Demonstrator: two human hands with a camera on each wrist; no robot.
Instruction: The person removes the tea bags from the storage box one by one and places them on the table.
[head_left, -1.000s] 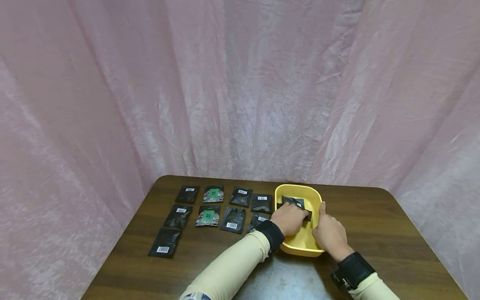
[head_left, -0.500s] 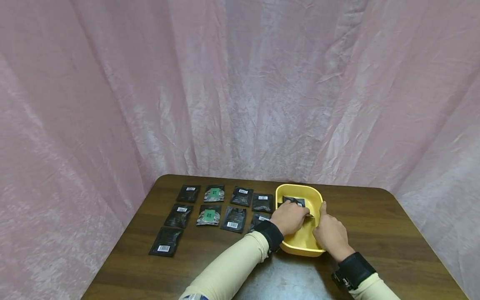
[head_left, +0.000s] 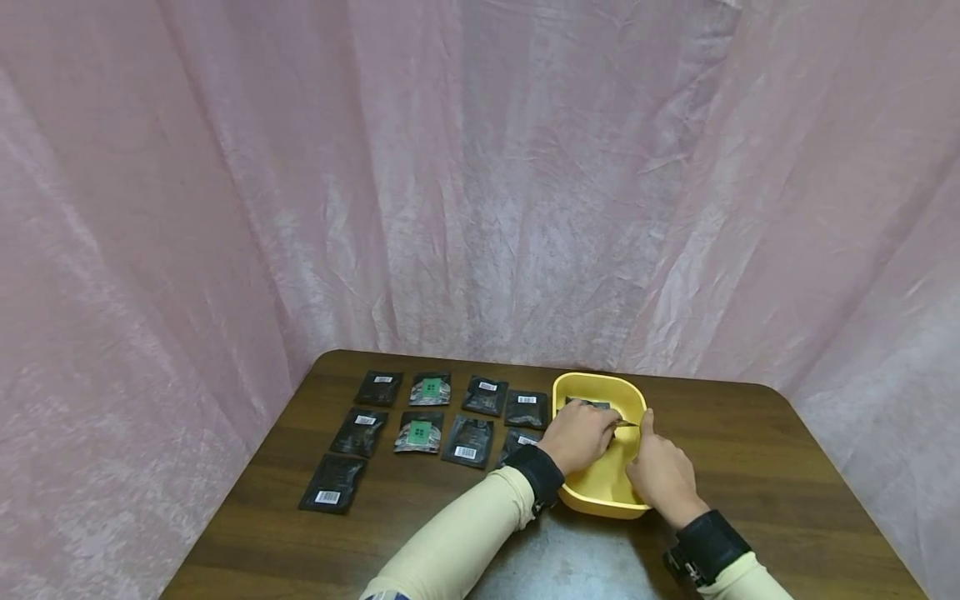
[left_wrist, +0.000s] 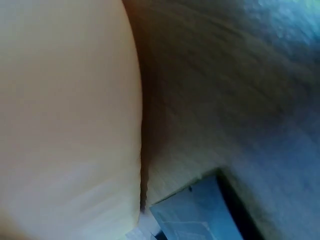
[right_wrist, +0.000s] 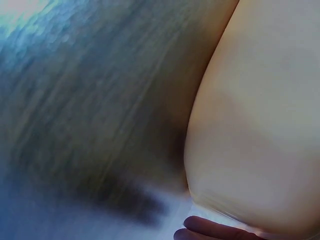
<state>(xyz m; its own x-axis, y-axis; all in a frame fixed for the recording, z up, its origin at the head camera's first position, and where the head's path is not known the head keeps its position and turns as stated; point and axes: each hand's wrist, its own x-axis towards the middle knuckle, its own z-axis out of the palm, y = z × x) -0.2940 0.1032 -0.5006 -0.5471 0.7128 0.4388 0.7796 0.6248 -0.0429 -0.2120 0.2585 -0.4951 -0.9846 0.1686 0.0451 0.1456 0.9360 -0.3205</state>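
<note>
My left hand (head_left: 579,437) reaches into a yellow plastic bin (head_left: 603,504) at the right of the packets and pinches a small dark packet (head_left: 626,423), seen nearly edge-on at its fingertips. Another black packet (head_left: 592,403) lies in the far part of the bin, partly hidden behind that hand. On the bin's right side, my right hand (head_left: 663,475) grips the wall, one finger pointing up along the rim. In the right wrist view, fingertips (right_wrist: 210,229) show at the bottom edge. The left wrist view shows mostly the hand's base and a dark packet (left_wrist: 197,212) on the table.
Left of the bin, several flat black packets with white barcode labels lie in rough rows, among them a near-left packet (head_left: 332,483). Two packets show green labels, one of them a near packet (head_left: 417,432). A pink curtain (head_left: 480,183) hangs behind the wooden table (head_left: 765,467).
The dark packet in my left hand has tilted from lying flat to nearly edge-on, and the left fingers have lifted slightly. My right hand stays on the bin's wall.
</note>
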